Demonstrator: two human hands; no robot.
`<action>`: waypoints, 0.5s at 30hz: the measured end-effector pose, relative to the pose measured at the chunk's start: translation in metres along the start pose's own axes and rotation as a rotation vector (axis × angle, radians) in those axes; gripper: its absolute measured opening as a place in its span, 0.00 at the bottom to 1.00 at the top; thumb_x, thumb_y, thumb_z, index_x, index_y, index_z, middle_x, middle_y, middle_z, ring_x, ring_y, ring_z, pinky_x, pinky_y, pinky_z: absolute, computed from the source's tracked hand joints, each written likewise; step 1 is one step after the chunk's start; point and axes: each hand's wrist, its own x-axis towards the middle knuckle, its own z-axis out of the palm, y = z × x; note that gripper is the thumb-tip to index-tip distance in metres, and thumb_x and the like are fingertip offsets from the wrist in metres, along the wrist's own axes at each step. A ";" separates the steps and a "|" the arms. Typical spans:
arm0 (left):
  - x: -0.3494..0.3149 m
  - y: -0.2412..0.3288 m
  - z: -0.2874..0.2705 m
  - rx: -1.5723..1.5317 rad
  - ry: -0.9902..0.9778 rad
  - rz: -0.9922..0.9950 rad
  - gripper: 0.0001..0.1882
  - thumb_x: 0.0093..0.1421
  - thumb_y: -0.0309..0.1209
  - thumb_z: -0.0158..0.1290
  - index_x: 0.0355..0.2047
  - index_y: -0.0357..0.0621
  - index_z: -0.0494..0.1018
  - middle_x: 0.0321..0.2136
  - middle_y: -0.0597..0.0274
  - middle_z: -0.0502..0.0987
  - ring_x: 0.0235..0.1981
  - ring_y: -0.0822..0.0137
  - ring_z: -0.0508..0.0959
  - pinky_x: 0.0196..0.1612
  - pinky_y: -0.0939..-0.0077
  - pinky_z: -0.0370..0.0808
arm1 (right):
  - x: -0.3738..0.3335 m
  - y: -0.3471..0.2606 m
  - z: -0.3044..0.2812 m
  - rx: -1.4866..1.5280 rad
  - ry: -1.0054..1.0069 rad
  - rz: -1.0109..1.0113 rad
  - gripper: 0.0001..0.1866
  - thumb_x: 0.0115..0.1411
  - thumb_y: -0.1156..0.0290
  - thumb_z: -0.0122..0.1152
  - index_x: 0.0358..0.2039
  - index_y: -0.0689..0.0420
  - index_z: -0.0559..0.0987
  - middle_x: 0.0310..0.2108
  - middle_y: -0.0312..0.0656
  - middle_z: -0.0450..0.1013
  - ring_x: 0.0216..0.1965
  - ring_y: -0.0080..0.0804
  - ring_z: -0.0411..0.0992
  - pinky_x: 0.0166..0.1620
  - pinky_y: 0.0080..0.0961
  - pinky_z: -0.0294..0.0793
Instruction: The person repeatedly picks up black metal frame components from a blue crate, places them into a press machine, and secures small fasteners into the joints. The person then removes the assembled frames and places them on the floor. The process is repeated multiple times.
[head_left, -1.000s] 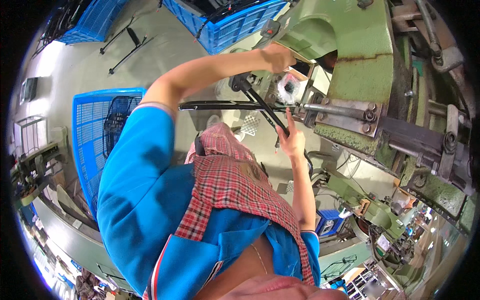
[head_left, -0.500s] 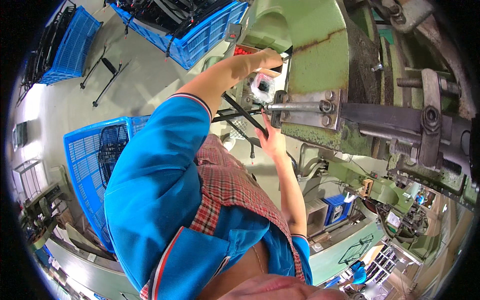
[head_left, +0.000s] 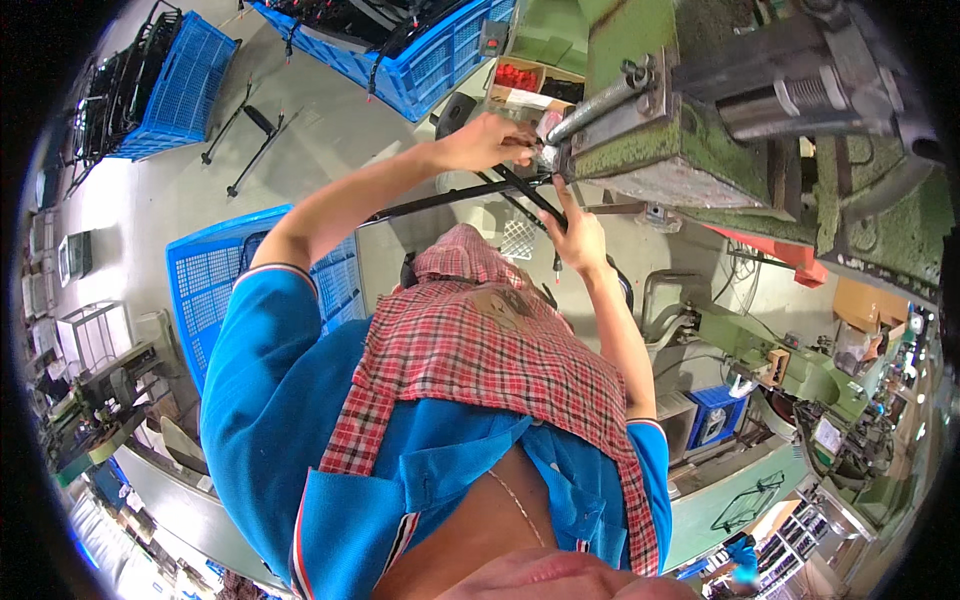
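A frame of thin black metal tubes (head_left: 425, 206) reaches from the left to the tool end of the green machine (head_left: 690, 160). My right hand (head_left: 580, 240) is closed round a black tube just below the tool, with its index finger stretched up along the work. Beside the tool's tip, my left hand (head_left: 488, 142) has its fingers pinched together; whatever small thing they may hold is hidden. A metal rod with a spring (head_left: 600, 108) slants down to this spot. Behind the fingers stands an open box (head_left: 548, 75) with red parts and black parts.
Blue plastic crates with black frames stand at the far left (head_left: 190, 90), at the top (head_left: 440, 70) and by my left elbow (head_left: 205, 285). A black frame (head_left: 262, 125) lies on the floor. Another green machine (head_left: 740, 340) and a workbench (head_left: 740, 510) are at the right.
My left hand has come back from the parts box to the tool's tip. My right hand stays on the black frame. The whole view has shifted, showing the machine from another angle.
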 end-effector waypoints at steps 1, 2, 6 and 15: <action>-0.008 0.001 0.006 -0.068 0.013 -0.002 0.12 0.60 0.32 0.53 0.38 0.35 0.74 0.32 0.54 0.81 0.34 0.66 0.81 0.39 0.73 0.75 | 0.000 -0.003 -0.003 0.002 -0.011 -0.004 0.36 0.59 0.56 0.58 0.66 0.42 0.57 0.16 0.52 0.71 0.22 0.55 0.72 0.28 0.44 0.68; -0.010 -0.002 0.012 -0.118 0.013 0.030 0.12 0.61 0.32 0.53 0.39 0.35 0.73 0.32 0.54 0.81 0.35 0.66 0.81 0.38 0.72 0.75 | 0.001 -0.004 -0.004 0.013 -0.006 -0.013 0.36 0.59 0.56 0.58 0.66 0.41 0.56 0.16 0.52 0.70 0.22 0.54 0.72 0.28 0.44 0.68; -0.007 -0.006 0.032 -0.060 0.079 0.117 0.11 0.63 0.33 0.50 0.43 0.42 0.71 0.32 0.54 0.79 0.34 0.58 0.81 0.38 0.67 0.75 | 0.003 -0.007 -0.011 0.002 -0.028 0.001 0.37 0.58 0.54 0.58 0.66 0.39 0.56 0.17 0.50 0.72 0.23 0.53 0.73 0.29 0.45 0.70; -0.009 -0.011 0.069 0.559 0.224 0.092 0.13 0.61 0.41 0.50 0.40 0.46 0.68 0.34 0.51 0.77 0.39 0.48 0.76 0.43 0.59 0.73 | 0.002 -0.002 -0.007 -0.009 -0.017 -0.010 0.38 0.58 0.54 0.59 0.66 0.36 0.55 0.17 0.51 0.72 0.24 0.55 0.73 0.30 0.46 0.71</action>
